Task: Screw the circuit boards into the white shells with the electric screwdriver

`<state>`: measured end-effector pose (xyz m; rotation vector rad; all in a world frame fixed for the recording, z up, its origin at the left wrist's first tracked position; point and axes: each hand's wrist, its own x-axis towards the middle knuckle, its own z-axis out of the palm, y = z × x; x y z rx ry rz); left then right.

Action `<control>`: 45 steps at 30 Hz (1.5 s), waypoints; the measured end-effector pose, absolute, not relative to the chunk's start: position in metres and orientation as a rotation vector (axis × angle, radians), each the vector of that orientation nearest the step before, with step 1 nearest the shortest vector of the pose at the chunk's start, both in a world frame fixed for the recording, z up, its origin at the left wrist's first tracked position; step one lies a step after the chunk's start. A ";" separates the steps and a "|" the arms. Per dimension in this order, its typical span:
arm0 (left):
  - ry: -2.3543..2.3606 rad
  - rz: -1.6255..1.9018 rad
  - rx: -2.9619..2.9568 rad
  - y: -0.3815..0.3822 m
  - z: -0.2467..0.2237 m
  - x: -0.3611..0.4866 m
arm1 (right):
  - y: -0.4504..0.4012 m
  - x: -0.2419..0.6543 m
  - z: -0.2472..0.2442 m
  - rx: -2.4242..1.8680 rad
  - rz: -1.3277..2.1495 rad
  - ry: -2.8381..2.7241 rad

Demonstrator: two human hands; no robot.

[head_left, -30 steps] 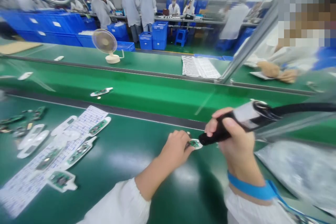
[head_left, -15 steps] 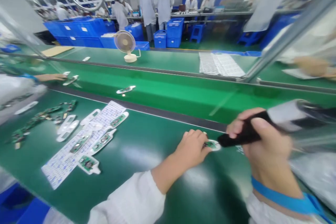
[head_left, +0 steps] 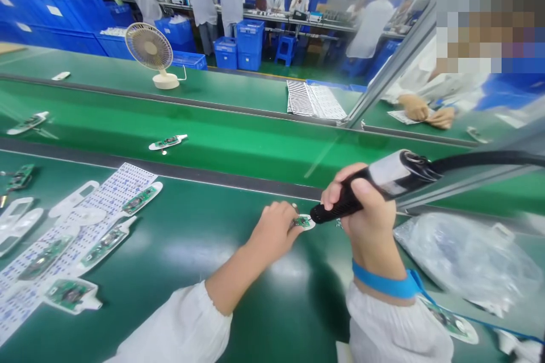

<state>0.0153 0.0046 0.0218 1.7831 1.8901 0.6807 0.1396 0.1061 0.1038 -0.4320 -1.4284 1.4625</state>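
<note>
My left hand (head_left: 275, 231) grips a small white plastic housing (head_left: 307, 222) with a green circuit board in it, held at the green tabletop; the fingers cover much of it. A black electric screwdriver (head_left: 349, 198) with a silver rear end is wrapped in my right hand (head_left: 369, 210), a blue strap round that wrist. Its tip meets or nearly meets the exposed end of the housing; the exact contact is too small to tell. A few tiny metal pieces (head_left: 339, 223), perhaps screws, lie just behind the tip, partly hidden by my right hand.
Left, several white housings with circuit boards (head_left: 106, 244) lie on and beside a printed sheet (head_left: 128, 176). Beyond runs a green belt (head_left: 238, 153) carrying housings. A fan (head_left: 150, 48) stands behind it. Right are a plastic bag (head_left: 468, 255), a metal post (head_left: 395, 51) and a co-worker's hands (head_left: 426, 113).
The view has swung to the right, so everything sits further left and the plastic bag shows more fully. Both hands keep the same hold on the housing and the screwdriver.
</note>
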 end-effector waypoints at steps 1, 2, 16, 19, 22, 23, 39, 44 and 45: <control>1.889 0.679 1.783 0.005 0.022 0.015 | 0.106 0.140 0.103 -0.425 1.464 -1.439; 1.885 0.678 1.786 0.005 0.022 0.015 | 0.107 0.140 0.103 -0.415 1.466 -1.452; 1.895 0.569 1.868 0.003 0.022 0.018 | 0.100 0.135 0.106 -0.577 1.515 -1.382; 1.911 0.565 1.852 0.004 0.017 0.017 | 0.100 0.135 0.106 -0.618 1.518 -1.393; 1.899 0.576 1.841 0.004 0.016 0.017 | 0.100 0.135 0.106 -0.640 1.528 -1.395; 1.892 0.579 1.841 0.004 0.016 0.017 | 0.101 0.135 0.105 -0.634 1.531 -1.395; 1.890 0.685 1.821 0.004 0.018 0.014 | 0.109 0.141 0.092 -0.390 1.633 -1.490; 1.910 0.690 1.814 0.004 0.019 0.014 | 0.110 0.140 0.090 -0.380 1.636 -1.519; 1.911 0.692 1.814 0.004 0.018 0.014 | 0.110 0.140 0.090 -0.376 1.637 -1.519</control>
